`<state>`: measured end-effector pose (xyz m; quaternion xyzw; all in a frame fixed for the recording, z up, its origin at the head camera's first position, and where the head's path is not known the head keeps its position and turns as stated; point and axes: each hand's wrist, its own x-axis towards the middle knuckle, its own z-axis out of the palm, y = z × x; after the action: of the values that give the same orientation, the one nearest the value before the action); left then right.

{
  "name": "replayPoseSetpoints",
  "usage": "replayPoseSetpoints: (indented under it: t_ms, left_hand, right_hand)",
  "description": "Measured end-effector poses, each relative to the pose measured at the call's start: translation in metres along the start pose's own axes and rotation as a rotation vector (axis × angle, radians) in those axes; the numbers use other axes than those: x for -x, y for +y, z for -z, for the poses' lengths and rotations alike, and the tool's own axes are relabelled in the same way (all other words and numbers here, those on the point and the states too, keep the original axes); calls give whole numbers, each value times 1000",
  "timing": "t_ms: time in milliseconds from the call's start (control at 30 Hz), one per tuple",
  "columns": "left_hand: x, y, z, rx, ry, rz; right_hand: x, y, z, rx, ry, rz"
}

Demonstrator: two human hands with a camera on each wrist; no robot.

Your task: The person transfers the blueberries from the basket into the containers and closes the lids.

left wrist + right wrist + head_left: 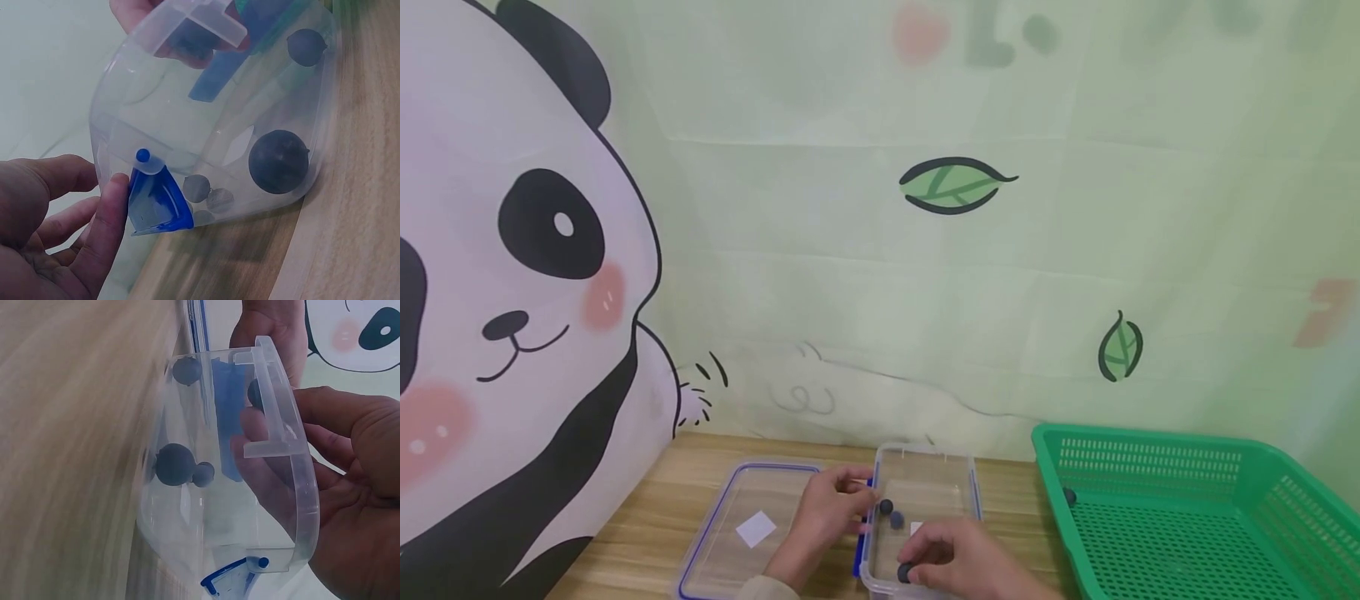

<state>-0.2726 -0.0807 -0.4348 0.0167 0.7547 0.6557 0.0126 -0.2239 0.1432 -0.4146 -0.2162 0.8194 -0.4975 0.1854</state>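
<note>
A clear plastic box (pixel 925 483) with blue latches stands uncovered on the table. Inside lie small dark balls (pixel 886 506), some with a tiny nub; the left wrist view shows several through the wall, a large-looking ball (pixel 279 161) among them. My right hand (pixel 958 557) pinches another dark ball (pixel 906 572) between thumb and fingers over the box's near end; in the right wrist view its fingertips reach inside the rim (pixel 306 506). My left hand (pixel 829 512) is at the box's left side, fingers loosely extended, fingertips beside the blue latch (pixel 159 200).
Left of the box, a clear lid (pixel 711 533) with a blue seal lies flat, a white square label (pixel 756 529) on it. To the right stands a green plastic basket (pixel 1150 442) with a dark ball (pixel 1069 497) at its left wall. Behind hangs a panda-printed cloth (pixel 820 250).
</note>
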Motion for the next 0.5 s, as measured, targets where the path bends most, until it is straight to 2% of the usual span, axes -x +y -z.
replayPoseSetpoints:
  t_ms: [367, 500]
  left_hand:
    - [0, -1, -1, 26, -11, -15]
    - [0, -2, -1, 27, -7, -14]
  right_hand:
    - [1, 1, 1, 1, 6, -5]
    - [5, -2, 4, -13, 41, 11]
